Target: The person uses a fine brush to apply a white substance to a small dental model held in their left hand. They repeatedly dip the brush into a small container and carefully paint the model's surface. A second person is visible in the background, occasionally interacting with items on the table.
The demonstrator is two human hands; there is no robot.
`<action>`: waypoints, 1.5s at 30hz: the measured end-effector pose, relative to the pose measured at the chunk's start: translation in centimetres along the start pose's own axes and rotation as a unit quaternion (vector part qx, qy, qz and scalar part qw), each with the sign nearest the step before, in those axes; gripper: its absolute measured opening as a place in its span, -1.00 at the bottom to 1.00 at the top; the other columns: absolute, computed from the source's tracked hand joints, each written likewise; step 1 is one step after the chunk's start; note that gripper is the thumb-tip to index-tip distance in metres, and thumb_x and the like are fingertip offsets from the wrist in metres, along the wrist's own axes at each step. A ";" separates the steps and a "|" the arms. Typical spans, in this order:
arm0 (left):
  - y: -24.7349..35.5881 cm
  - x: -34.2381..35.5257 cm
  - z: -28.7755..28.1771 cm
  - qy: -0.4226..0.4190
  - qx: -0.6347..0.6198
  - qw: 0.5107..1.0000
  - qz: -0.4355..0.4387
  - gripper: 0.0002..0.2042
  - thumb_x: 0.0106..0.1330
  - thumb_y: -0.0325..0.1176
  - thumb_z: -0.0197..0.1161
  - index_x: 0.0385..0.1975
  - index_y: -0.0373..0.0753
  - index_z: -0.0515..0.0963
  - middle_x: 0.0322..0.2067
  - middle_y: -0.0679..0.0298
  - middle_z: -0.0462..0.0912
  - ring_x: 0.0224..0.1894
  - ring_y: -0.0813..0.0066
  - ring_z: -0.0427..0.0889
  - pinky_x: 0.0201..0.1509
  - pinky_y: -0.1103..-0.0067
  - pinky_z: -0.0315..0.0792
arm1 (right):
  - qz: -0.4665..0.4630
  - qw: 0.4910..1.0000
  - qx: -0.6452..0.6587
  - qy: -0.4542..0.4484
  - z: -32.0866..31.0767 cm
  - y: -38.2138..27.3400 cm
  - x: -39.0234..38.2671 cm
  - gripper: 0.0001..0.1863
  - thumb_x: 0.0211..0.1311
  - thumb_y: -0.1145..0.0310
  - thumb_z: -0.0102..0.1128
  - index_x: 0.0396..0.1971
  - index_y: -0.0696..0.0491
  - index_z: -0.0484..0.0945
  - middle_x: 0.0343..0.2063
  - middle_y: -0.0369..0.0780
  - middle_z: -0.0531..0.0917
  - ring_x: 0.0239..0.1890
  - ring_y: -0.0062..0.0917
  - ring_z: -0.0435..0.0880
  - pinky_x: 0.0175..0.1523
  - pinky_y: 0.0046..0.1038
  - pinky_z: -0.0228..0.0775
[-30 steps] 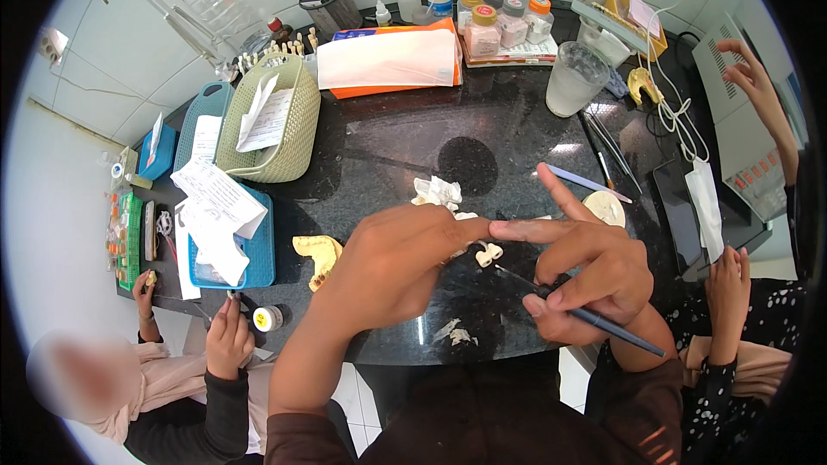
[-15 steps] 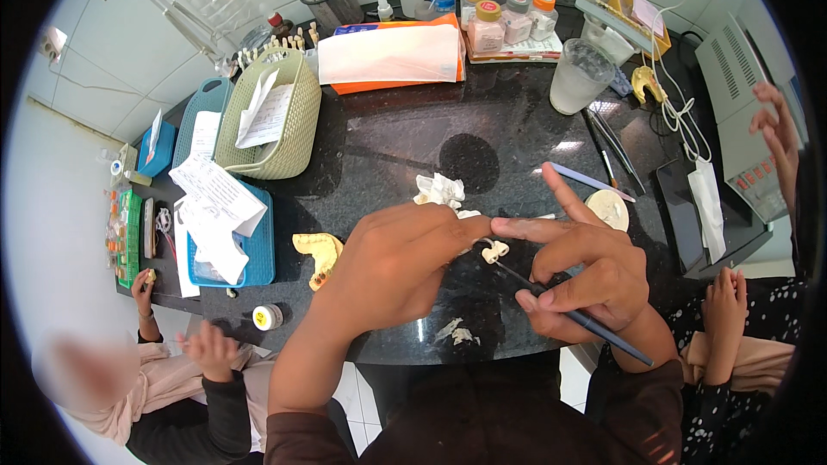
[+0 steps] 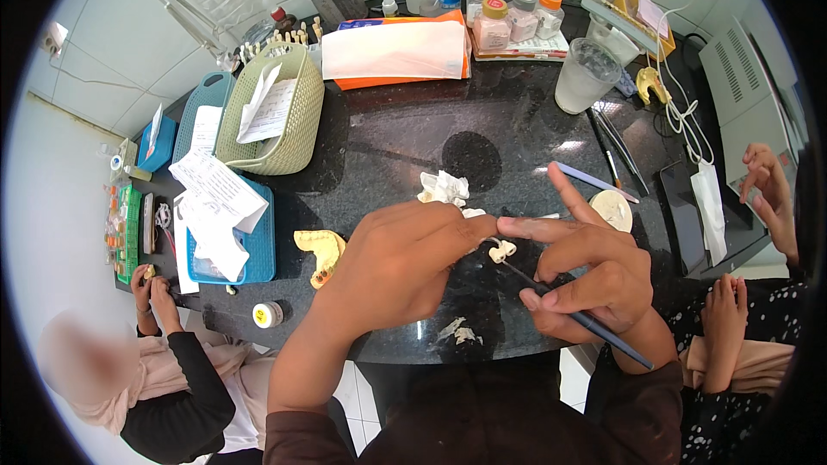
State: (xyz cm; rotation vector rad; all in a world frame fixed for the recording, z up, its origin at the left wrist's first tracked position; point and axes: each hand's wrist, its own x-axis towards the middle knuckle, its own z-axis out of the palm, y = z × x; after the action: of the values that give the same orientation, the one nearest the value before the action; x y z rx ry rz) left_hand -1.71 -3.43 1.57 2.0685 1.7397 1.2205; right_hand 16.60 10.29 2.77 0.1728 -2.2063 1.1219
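In front of me, above the near part of the counter, my left hand (image 3: pixel 401 258) is closed with its fingers curled down. From its fingertips comes a thin curved metal tip, and a small cream tooth-shaped dental piece (image 3: pixel 502 250) sits at its end. The rest of that holder is hidden by the hand. My right hand (image 3: pixel 599 271) grips a slim dark-handled tool (image 3: pixel 603 334) like a pen, its fine tip at the dental piece. The right little finger sticks out, and another fingertip touches my left hand. A yellow dental model (image 3: pixel 320 251) lies left of my left wrist.
Crumpled tissue (image 3: pixel 443 189) lies beyond my hands, and a round cream palette (image 3: pixel 611 210) with slim tools to the right. Baskets (image 3: pixel 270 155) of papers stand left. Powder jars (image 3: pixel 493 26) and a cloudy cup (image 3: pixel 586 77) are behind. People sit on both sides.
My hands and the dental piece hold nearly the same pose. The left co-worker's raised hand has moved to join the other hand; the right person's raised hand has come lower. The view has shifted slightly.
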 end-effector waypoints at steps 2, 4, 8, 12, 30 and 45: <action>0.2 0.2 0.0 0.006 -0.005 1.000 0.002 -0.61 -0.16 -0.67 0.15 -0.22 -0.38 0.58 -0.53 0.10 0.54 -0.50 0.16 0.55 -0.43 0.43 0.40 | 0.002 1.000 0.001 -0.002 0.0 0.0 0.0 -0.70 -0.03 0.60 0.36 -0.48 -0.09 0.41 -0.55 -0.35 0.53 -0.08 -0.06 0.67 0.31 0.28 -0.10; 0.2 0.2 0.0 0.009 -0.007 1.000 0.004 -0.61 -0.16 -0.67 0.15 -0.22 -0.38 0.58 -0.53 0.11 0.54 -0.50 0.16 0.55 -0.43 0.43 0.39 | 0.004 1.000 0.003 -0.004 -0.1 -0.1 0.1 -0.69 -0.04 0.61 0.36 -0.48 -0.09 0.42 -0.55 -0.35 0.53 -0.08 -0.06 0.67 0.31 0.29 -0.10; 0.0 0.1 0.2 0.012 -0.001 1.000 0.008 -0.60 -0.17 -0.67 0.15 -0.22 -0.38 0.58 -0.54 0.11 0.53 -0.51 0.16 0.54 -0.44 0.42 0.39 | 0.007 1.000 0.001 -0.005 -0.1 -0.1 0.0 -0.68 -0.07 0.62 0.38 -0.47 -0.10 0.43 -0.55 -0.36 0.53 -0.08 -0.06 0.67 0.31 0.29 -0.09; 0.1 0.2 0.1 0.008 -0.004 1.000 0.004 -0.61 -0.18 -0.66 0.15 -0.22 -0.39 0.58 -0.54 0.10 0.53 -0.51 0.15 0.55 -0.44 0.42 0.40 | 0.011 1.000 -0.002 -0.006 -0.1 -0.1 0.0 -0.67 -0.09 0.63 0.38 -0.46 -0.10 0.44 -0.55 -0.36 0.52 -0.08 -0.06 0.67 0.31 0.29 -0.08; -0.1 0.1 0.1 0.012 0.001 1.000 0.010 -0.60 -0.20 -0.65 0.15 -0.22 -0.39 0.59 -0.54 0.09 0.54 -0.51 0.15 0.56 -0.44 0.42 0.41 | 0.021 1.000 -0.002 -0.010 0.0 -0.5 0.2 -0.65 -0.13 0.67 0.40 -0.46 -0.11 0.47 -0.54 -0.37 0.52 -0.06 -0.07 0.66 0.31 0.30 -0.08; 0.0 0.0 0.1 0.011 -0.001 1.000 0.006 -0.60 -0.18 -0.65 0.17 -0.22 -0.39 0.59 -0.54 0.08 0.54 -0.50 0.13 0.57 -0.42 0.42 0.42 | 0.025 1.000 0.000 -0.010 0.1 -0.6 0.2 -0.65 -0.14 0.67 0.40 -0.47 -0.11 0.48 -0.55 -0.38 0.52 -0.06 -0.08 0.66 0.32 0.30 -0.10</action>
State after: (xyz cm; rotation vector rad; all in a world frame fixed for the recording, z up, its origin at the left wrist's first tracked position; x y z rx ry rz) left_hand -1.71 -3.43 1.49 2.0747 1.7372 1.2528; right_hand 16.67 9.86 3.27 0.1298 -2.2384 1.1529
